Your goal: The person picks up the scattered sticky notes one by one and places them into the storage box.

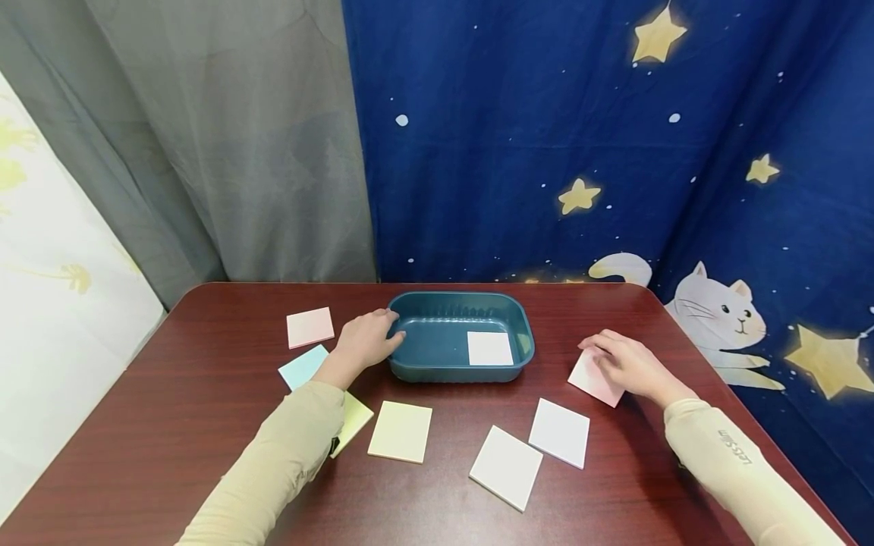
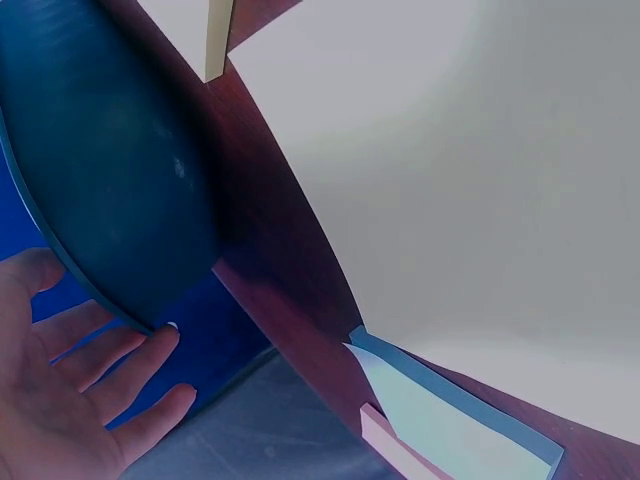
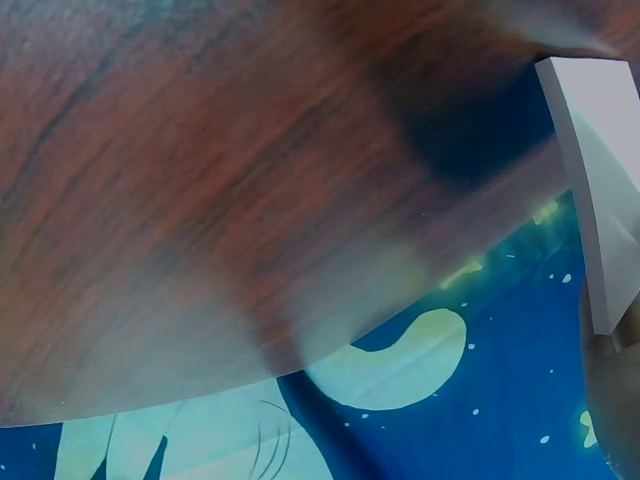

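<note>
Left of centre on the table (image 1: 171,425), a pale pink pad (image 1: 310,327) lies near a blue pad (image 1: 302,368), and a lime pad (image 1: 354,422) peeks out partly hidden by my left sleeve (image 1: 273,455). My left hand (image 1: 365,339) rests at the left end of the teal tray (image 1: 460,375), its fingers loosely spread about the rim; I can't tell how hard they press. The tray sits just right of centre, a white square (image 1: 489,349) flat inside its near right part. It looks like thin, smooth plastic: light, fairly stiff, apt to slide if nudged, so I'd steady it by the rim.

Below the tray, at lower centre, is a light yellow pad (image 1: 400,432); further right lie a cream pad (image 1: 506,468) and, just beside it, a plain white pad (image 1: 559,432).

At right, well apart from the tray, my right hand (image 1: 631,364) pinches a rosy pad (image 1: 592,379), fingers at its far edge and thumb nearer me. I judge it light, firm as a stack but with sheets that could bend or fan apart. Two opposite edges make the best hold; one top sheet alone might peel away.
</note>
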{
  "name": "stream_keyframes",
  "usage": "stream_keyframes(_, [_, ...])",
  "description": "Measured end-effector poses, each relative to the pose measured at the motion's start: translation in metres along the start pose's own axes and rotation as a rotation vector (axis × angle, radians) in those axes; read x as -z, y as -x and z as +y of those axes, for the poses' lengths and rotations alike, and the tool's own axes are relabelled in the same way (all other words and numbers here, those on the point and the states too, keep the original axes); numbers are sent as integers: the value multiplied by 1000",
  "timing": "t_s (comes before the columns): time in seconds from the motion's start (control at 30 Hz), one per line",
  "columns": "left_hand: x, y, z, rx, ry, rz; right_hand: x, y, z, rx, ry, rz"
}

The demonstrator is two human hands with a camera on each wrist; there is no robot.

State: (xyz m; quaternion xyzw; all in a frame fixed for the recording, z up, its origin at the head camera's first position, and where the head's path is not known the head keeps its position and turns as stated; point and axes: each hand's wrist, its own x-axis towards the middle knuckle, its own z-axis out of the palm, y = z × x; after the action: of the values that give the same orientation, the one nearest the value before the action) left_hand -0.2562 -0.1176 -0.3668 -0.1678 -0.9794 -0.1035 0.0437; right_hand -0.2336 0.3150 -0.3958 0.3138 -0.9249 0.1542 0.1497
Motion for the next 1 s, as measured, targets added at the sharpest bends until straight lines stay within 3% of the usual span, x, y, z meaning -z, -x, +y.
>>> stream_keyframes(1.0, [2, 0, 1, 5, 3, -7, 27, -22, -12, 57, 33, 57])
